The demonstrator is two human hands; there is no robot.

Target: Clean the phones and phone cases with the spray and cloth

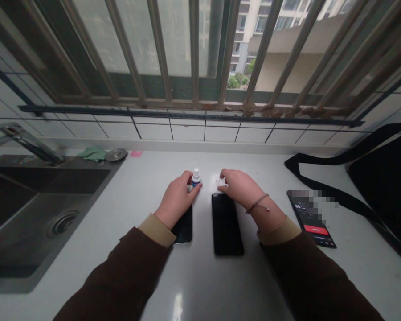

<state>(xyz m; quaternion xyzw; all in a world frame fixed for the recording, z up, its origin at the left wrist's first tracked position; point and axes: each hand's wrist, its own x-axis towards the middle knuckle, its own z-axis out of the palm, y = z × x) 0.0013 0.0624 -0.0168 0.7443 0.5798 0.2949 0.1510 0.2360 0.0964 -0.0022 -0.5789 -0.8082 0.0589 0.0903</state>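
Note:
My left hand point(178, 196) is closed around a small bottle point(196, 178) with a white nozzle and a blue label, upright on the white counter point(200, 285). Between the fingertips of my right hand point(239, 183) is a small clear cap point(219, 181), low over the counter. A black phone point(226, 225) lies just below my right hand, its long side running toward me. Another dark phone point(185, 227) lies partly hidden under my left hand and wrist.
At the left is a sink point(30, 214) with a faucet point(33, 145). Behind it sit a green cloth point(92, 154), a metal strainer lid point(116, 155) and a pink piece point(136, 154). A lit phone point(310, 218) and a black bag point(384, 178) with straps lie at the right.

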